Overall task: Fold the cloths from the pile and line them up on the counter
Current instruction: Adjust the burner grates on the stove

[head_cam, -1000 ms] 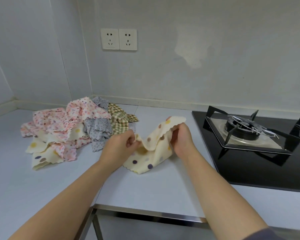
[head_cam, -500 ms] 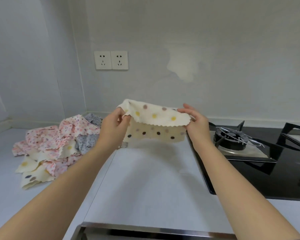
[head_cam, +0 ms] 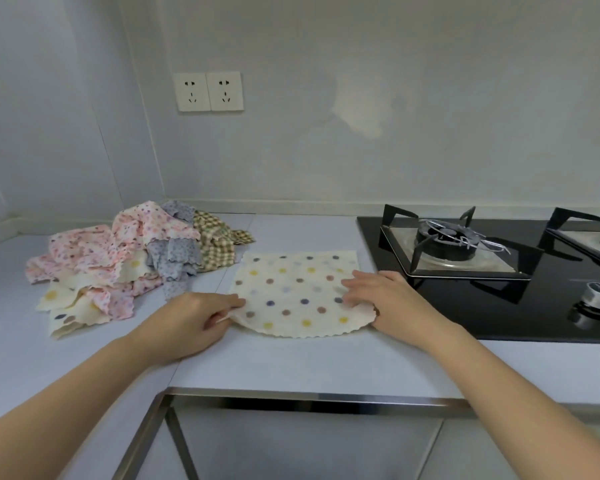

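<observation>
A cream cloth with coloured dots (head_cam: 297, 291) lies spread flat on the white counter (head_cam: 291, 365), between the pile and the stove. My left hand (head_cam: 191, 318) pinches its near left corner. My right hand (head_cam: 383, 296) rests on its near right part, fingers laid over the fabric and thumb at the edge. The pile of cloths (head_cam: 125, 258) sits to the left: pink floral, grey floral, green checked and cream dotted pieces, crumpled together.
A black gas hob (head_cam: 499, 271) with burner grates and a knob (head_cam: 594, 299) lies right beside the cloth. The wall corner with two sockets (head_cam: 208, 91) is behind. The counter's metal front edge (head_cam: 309, 396) runs below my arms.
The dotted cloth was lifted off the counter, held up stretched between both hands, and now lies spread flat on the counter with both hands at its near corners.
</observation>
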`<state>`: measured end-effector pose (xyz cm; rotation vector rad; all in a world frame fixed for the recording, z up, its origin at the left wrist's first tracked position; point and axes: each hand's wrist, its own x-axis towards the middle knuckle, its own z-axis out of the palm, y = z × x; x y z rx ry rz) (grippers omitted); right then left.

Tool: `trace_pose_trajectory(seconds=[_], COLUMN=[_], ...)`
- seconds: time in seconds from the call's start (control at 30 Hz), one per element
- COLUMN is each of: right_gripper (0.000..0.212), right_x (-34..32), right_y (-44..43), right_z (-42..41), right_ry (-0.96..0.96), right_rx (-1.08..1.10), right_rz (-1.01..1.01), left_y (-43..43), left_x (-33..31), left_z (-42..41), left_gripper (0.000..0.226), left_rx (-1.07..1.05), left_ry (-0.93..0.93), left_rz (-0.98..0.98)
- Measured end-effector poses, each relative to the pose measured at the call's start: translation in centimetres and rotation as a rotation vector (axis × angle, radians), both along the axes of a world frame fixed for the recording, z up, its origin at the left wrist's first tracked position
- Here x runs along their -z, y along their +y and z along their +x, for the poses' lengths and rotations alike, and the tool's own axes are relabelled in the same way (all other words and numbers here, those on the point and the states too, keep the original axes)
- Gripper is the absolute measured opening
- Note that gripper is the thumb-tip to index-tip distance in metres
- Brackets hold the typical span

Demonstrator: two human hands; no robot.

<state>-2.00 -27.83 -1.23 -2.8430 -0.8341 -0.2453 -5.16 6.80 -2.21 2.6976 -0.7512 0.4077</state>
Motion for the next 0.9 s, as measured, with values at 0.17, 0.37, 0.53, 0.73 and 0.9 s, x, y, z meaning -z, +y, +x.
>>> trace_pose_trajectory(seconds=[0.17, 0.37, 0.53, 0.73, 0.9], right_gripper=[0.033, 0.033, 0.019, 0.031, 0.017], right_x=[0.1, -1.9, -2.8, -2.2, -1.0], right_y=[-0.9, -0.4, 2.3, 4.6, 5.8], right_z=[-1.5, -0.3, 4.2, 8.5, 10.2], right_ry=[0.114, 0.276, 0.36, 0.277, 0.158], right_rx=[-0.019, 0.128, 0.402, 0.545, 0.622], right_rz=[0.144, 0.604, 0.881, 0.636, 0.328], left_y=[-0.4, -2.3, -3.8, -5.6, -7.0], left_x=[-1.0, -2.0, -2.2, -1.8, -1.1], left_z=[-1.4, 0.5, 5.2, 9.3, 10.8], left_gripper=[0.02, 0.018, 0.032, 0.02, 0.026], left_rx=[-0.031, -0.237, -0.49, -0.699, -0.797], left_ry=[-0.025, 0.161, 0.251, 0.184, 0.138], left_rz=[-0.118, -0.42, -0.63, -0.374, -0.092])
